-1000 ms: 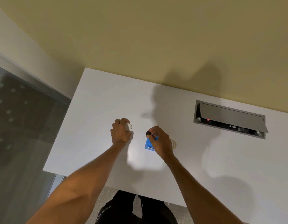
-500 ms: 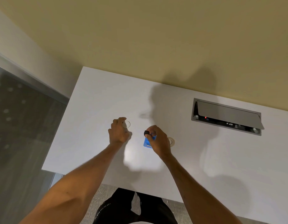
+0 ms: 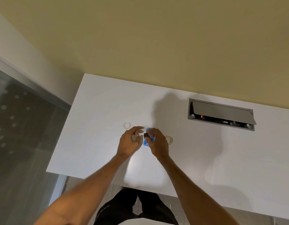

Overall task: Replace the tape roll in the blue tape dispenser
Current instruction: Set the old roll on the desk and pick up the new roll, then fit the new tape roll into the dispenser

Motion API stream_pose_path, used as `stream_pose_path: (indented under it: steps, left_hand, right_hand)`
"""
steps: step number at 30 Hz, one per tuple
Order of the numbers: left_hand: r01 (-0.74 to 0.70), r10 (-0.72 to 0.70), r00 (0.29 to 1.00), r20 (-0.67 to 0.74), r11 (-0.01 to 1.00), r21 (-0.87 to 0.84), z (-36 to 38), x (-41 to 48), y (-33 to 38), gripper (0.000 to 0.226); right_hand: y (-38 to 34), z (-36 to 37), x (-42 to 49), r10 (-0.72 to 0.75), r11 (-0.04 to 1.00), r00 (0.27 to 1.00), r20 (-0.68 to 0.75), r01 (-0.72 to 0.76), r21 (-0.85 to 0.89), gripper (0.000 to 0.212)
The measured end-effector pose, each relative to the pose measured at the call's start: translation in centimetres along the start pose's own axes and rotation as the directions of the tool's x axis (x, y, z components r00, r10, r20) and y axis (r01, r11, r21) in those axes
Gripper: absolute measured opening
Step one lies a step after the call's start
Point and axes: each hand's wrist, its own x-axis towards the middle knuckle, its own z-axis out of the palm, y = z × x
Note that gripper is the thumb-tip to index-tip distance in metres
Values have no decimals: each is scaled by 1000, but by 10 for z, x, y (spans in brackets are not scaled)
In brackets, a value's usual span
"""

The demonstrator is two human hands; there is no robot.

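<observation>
The blue tape dispenser [image 3: 147, 141] is at the middle of the white table [image 3: 205, 151], partly covered by my right hand [image 3: 157, 143]. That hand grips the dispenser and pinches a small black spool piece [image 3: 146, 135] at its top. My left hand [image 3: 130, 141] is just left of the dispenser, fingers spread, blurred, holding nothing. A thin clear ring, an emptied tape core [image 3: 126, 125], lies flat on the table beyond the left hand. A fuller tape roll [image 3: 169, 139] lies flat just right of my right hand.
An open grey cable hatch [image 3: 220, 114] is set into the table at the back right. A yellow wall runs behind the table. The table's left edge borders a glass panel [image 3: 18, 135]. My legs show below the near edge.
My left hand has let go of the clear ring, which now lies on the table, and has moved right toward the dispenser. My right hand keeps its hold.
</observation>
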Motion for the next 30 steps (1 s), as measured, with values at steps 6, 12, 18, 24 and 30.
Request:
stream_pose_path:
  steps: [6, 12, 18, 24, 30]
  left_hand:
    - [-81, 83, 994, 63, 996, -39, 6, -11, -3, 36]
    - [-85, 91, 993, 78, 994, -68, 16, -14, 0, 20]
    - [-49, 57, 990, 126, 997, -67, 25, -11, 2, 15]
    - [0, 9, 995, 103, 996, -92, 31, -9, 8, 18]
    - [42, -33, 994, 102, 995, -94, 32, -3, 8, 19]
  right_hand:
    - [-1, -8, -13, -37, 999, 999, -28, 38, 13, 17]
    - [9, -13, -22, -38, 999, 998, -53, 36, -27, 14]
    - [20, -21, -26, -47, 995, 998, -39, 44, -84, 20]
    - [34, -31, -29, 9, 988, 999, -53, -17, -152, 26]
    - [55, -49, -23, 171, 947, 969, -177, -212, -241, 36]
